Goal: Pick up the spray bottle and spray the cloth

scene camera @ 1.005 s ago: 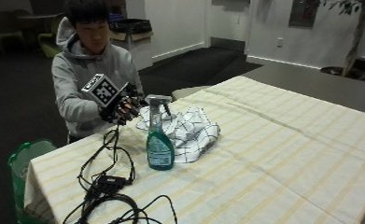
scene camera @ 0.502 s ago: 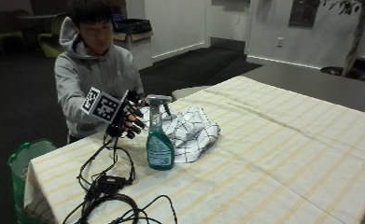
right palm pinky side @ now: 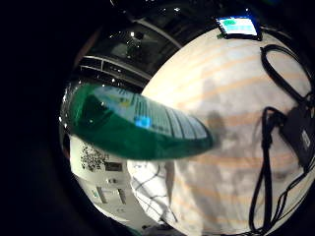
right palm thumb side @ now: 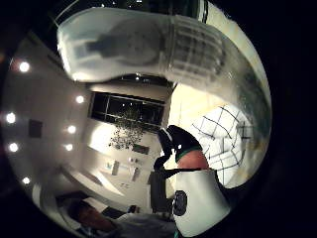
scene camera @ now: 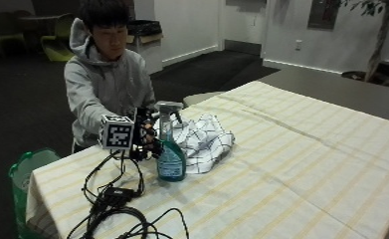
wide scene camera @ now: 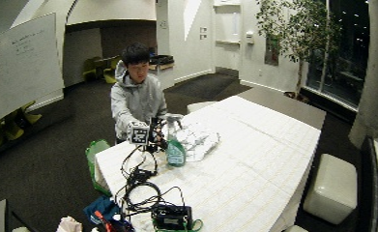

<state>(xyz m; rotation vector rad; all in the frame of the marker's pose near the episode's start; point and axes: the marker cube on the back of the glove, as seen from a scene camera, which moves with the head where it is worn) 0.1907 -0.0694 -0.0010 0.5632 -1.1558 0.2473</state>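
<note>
Seemingly not yet closed, the fingers of the gloved right hand (scene camera: pixel 145 143) sit at the neck of the spray bottle (scene camera: pixel 170 149), upright on the table (scene camera: pixel 293 164) against the checked cloth (scene camera: pixel 205 139); wrapping below the trigger should allow lifting.

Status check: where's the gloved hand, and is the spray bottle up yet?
Right hand beside the spray bottle, grip not confirmed. Bottle upright on the striped tablecloth. Checked cloth just behind it. Nothing in the way.
</note>
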